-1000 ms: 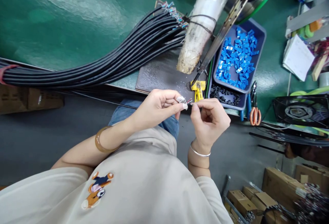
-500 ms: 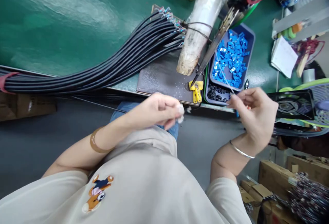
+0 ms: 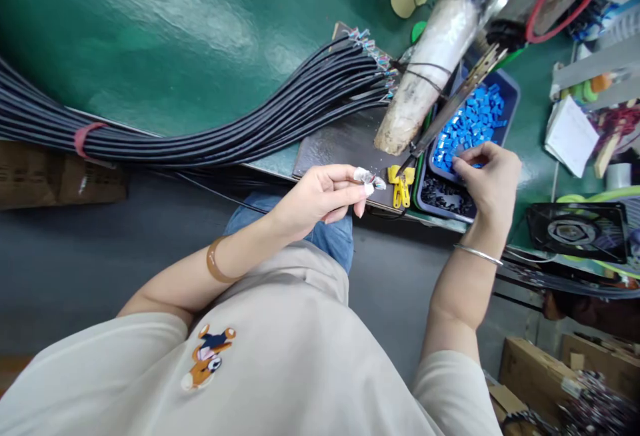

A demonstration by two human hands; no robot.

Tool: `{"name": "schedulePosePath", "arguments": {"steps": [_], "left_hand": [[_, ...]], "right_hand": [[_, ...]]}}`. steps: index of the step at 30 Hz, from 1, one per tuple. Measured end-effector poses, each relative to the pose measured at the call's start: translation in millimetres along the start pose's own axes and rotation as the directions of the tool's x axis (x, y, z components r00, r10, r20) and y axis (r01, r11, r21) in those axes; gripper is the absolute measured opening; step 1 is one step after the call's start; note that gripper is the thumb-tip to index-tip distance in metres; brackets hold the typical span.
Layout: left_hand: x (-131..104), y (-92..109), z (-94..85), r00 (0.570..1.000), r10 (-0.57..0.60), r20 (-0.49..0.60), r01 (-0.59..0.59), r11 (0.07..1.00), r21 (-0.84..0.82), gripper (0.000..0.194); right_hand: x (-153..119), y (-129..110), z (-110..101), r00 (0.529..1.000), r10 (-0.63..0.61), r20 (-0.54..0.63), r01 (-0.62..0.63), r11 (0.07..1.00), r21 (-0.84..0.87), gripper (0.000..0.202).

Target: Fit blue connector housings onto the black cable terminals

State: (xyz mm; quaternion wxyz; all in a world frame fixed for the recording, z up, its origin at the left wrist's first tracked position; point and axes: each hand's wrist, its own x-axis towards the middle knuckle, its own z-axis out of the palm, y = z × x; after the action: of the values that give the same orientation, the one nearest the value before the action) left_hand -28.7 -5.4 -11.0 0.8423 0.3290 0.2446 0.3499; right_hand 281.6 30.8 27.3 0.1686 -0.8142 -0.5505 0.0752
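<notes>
My left hand (image 3: 325, 199) pinches the stripped end of a cable, whose small coloured wires (image 3: 377, 183) stick out past the fingertips, in front of the brown board (image 3: 340, 143). Over the near edge of a tray (image 3: 510, 99) of blue connectors (image 3: 473, 119), my right hand (image 3: 490, 173) has its fingers bent down and pressed together; what they hold, if anything, is hidden. Beside the trays lies a yellow tool (image 3: 401, 186). Small black parts (image 3: 445, 196) fill a second tray in front of the blue ones.
A thick bundle of black cables (image 3: 225, 129), tied with a red band (image 3: 85, 139), lies along the green table (image 3: 200, 56). A wrapped white tube (image 3: 430, 63) and metal bar (image 3: 450, 106) overhang the board. At the right is a black fan (image 3: 577, 231).
My right hand has moved from in front of the trays to over the blue connectors. The view has shifted, and the wires at my left fingertips now show more clearly.
</notes>
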Motion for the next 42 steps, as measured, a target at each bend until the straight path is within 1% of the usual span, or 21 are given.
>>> {"name": "schedulePosePath", "arguments": {"steps": [2,5,7,9,10,11,12,13,14,15,16,17,18,20,23,26,29,32,35,38,42], "left_hand": [[1,-1,3.6,1.000,0.009,-0.026,-0.008,0.999,0.045,0.010],[3,-1,10.3,0.994,0.070,-0.088,-0.059,0.990,0.127,0.009],[4,-1,14.1,0.985,0.121,-0.120,-0.098,0.978,0.186,0.008],[4,0,16.9,0.980,0.151,-0.128,-0.117,0.963,0.244,0.007],[5,0,18.0,0.979,0.158,-0.126,-0.119,0.956,0.269,0.008],[5,0,19.1,0.980,0.158,-0.120,-0.117,0.949,0.291,0.008],[6,1,20.1,0.981,0.155,-0.116,-0.113,0.944,0.309,0.009],[7,1,21.3,0.982,0.149,-0.114,-0.105,0.940,0.324,0.010],[7,2,22.5,0.984,0.141,-0.112,-0.096,0.938,0.334,0.010],[8,2,23.8,0.985,0.134,-0.111,-0.089,0.936,0.341,0.011],[9,2,25.1,0.986,0.129,-0.110,-0.084,0.934,0.347,0.011],[9,3,26.3,0.986,0.126,-0.108,-0.081,0.932,0.354,0.012],[10,3,27.4,0.986,0.126,-0.106,-0.079,0.929,0.360,0.012],[11,2,29.1,0.987,0.125,-0.097,-0.080,0.924,0.375,0.013],[13,1,30.4,0.990,0.126,-0.068,-0.091,0.920,0.381,0.013],[14,0,30.7,0.991,0.125,-0.051,-0.096,0.917,0.386,0.015],[14,-1,30.2,0.988,0.137,-0.066,-0.100,0.911,0.400,0.014],[13,-2,29.1,0.988,0.135,-0.075,-0.093,0.906,0.413,0.012],[12,-2,28.4,0.992,0.104,-0.071,-0.065,0.906,0.418,0.012],[12,0,28.5,0.991,0.103,-0.086,-0.056,0.900,0.433,0.012],[13,2,28.9,0.988,0.120,-0.094,-0.066,0.891,0.449,0.012]], "right_hand": [[5,-2,-2,0.998,0.033,0.054,-0.034,0.999,0.013,0.012],[7,-4,-3,1.000,-0.025,-0.009,0.025,0.999,-0.045,0.011],[1,-6,-5,0.989,-0.088,-0.119,0.075,0.991,-0.109,0.013],[-13,-12,-8,0.951,-0.142,-0.275,0.119,0.988,-0.101,0.016],[-23,-17,-9,0.923,-0.163,-0.349,0.157,0.987,-0.045,0.017],[-36,-23,-10,0.880,-0.176,-0.442,0.214,0.976,0.036,0.015],[-50,-31,-9,0.868,-0.176,-0.464,0.280,0.946,0.165,0.015],[-65,-39,-8,0.887,-0.167,-0.430,0.325,0.888,0.325,0.016],[-81,-48,-4,0.899,-0.172,-0.404,0.352,0.831,0.430,0.018],[-96,-56,0,0.897,-0.176,-0.406,0.374,0.791,0.484,0.017],[-109,-64,5,0.892,-0.189,-0.411,0.395,0.767,0.506,0.015],[-120,-70,11,0.874,-0.211,-0.438,0.427,0.765,0.482,0.012],[-129,-75,17,0.849,-0.245,-0.469,0.463,0.772,0.435,0.011],[-139,-80,28,0.835,-0.266,-0.481,0.486,0.767,0.420,0.011],[-144,-80,38,0.868,-0.251,-0.429,0.469,0.699,0.540,0.012],[-145,-79,42,0.889,-0.243,-0.388,0.448,0.635,0.629,0.012],[-146,-78,43,0.910,-0.213,-0.357,0.409,0.609,0.679,0.008],[-145,-78,46,0.926,-0.129,-0.355,0.357,0.600,0.715,0.005],[-143,-78,50,0.924,-0.090,-0.372,0.342,0.633,0.695,0.003],[-143,-77,53,0.916,-0.169,-0.364,0.385,0.630,0.674,0.004],[-143,-77,53,0.876,-0.232,-0.423,0.461,0.660,0.593,0.008]]}}
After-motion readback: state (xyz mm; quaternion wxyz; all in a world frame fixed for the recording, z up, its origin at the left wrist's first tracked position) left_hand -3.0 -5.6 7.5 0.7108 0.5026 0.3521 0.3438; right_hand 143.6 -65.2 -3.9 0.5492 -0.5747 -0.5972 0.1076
